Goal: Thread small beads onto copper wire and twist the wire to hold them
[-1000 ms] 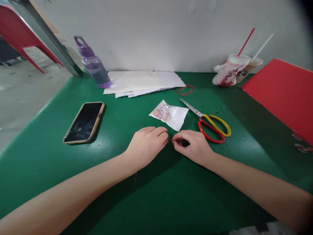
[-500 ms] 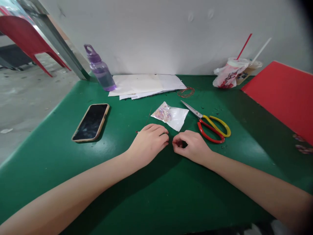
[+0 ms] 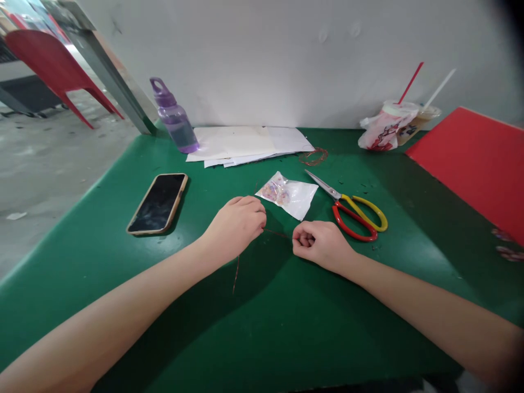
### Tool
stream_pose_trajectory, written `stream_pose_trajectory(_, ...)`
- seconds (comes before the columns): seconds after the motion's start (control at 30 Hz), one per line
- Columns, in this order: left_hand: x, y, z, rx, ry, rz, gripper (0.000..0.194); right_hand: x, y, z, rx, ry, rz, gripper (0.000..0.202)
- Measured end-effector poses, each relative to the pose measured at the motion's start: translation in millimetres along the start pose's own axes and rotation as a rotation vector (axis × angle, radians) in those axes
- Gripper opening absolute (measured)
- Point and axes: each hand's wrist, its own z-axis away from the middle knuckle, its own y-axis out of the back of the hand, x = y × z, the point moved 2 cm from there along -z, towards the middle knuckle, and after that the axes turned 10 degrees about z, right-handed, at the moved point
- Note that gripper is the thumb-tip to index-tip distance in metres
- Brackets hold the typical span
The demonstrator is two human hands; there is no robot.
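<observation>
strand (image 3: pixel 277 233): thin, reddish-brown, pretty much straight between the two hands, just over the bench (image 3: pixel 262 333); another bit pokes out below the left hand, can't tell if it's the same piece
left hand (image 3: pixel 235 226): back of it faces up, fingers curled over; grip closed on one end of the strand, though the fingertips are mostly tucked out of sight
right hand (image 3: pixel 327 244): thumb and index pinched together on the other end, so that grip's closed too; other fingers loosely curled
packet (image 3: pixel 291 195): white and clear, small colourful bits inside; lies just beyond the hands
scissors (image 3: pixel 344 197): right of the packet, red and yellow handles near the right hand, tips pointing away
wire coil (image 3: pixel 314 157): loose loops, by the right end of the papers (image 3: pixel 248 143)
phone (image 3: pixel 158 203): flat on the left, screen up; purple bottle (image 3: pixel 177 125) stands behind it, beside the papers
drinks (image 3: pixel 388 126): two cups with straws, far right by the wall; red board (image 3: pixel 477 164) next to them
</observation>
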Motion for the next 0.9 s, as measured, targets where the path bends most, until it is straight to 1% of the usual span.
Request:
stream_pose_trajectory(0.13, -7, -2.3, 3, -0.005, 0.032, -0.038, 0.006, -1, 1, 0, -0.012, -0.015, 0.031, 0.003)
stream_pose_trajectory(0.2, -8, 0.1, 3, -0.006, 0.045, -0.025, 0.01, -1, 1, 0, -0.016, -0.023, 0.056, 0.003)
stream_pose_trajectory(0.3, -12, 11.9, 4, -0.004, 0.092, 0.004, 0.015, -2, 3, 1, -0.02, -0.029, 0.105, 0.003)
stream_pose_trajectory(0.4, -22, 28.0, 7, 0.066, 0.247, -0.002, 0.017, -3, 4, 3, -0.014, -0.031, 0.161, 0.003)
stream_pose_trajectory(0.47, -32, 32.9, 11, 0.09, 0.298, -0.011, 0.019, -4, 5, 4, 0.007, -0.037, 0.196, 0.005)
stream_pose_trajectory(0.53, -42, 29.8, 16, 0.082, 0.346, -0.002, 0.019, -6, 7, 5, 0.041, -0.036, 0.223, 0.008)
stream_pose_trajectory(0.63, -52, 15.0, 25, 0.083, 0.295, 0.022, 0.023, -10, 9, 5, 0.089, 0.005, 0.235, 0.011)
stream_pose_trajectory(0.7, -55, 3.6, 29, 0.076, 0.241, 0.046, 0.027, -13, 10, 5, 0.114, 0.066, 0.225, 0.012)
stream_pose_trajectory(0.77, -56, -4.8, 31, 0.096, 0.226, 0.058, 0.03, -16, 10, 5, 0.15, 0.147, 0.215, 0.013)
stream_pose_trajectory(0.9, -54, -13.0, 29, 0.115, 0.216, 0.136, 0.025, -19, 11, 7, 0.209, 0.279, 0.211, 0.018)
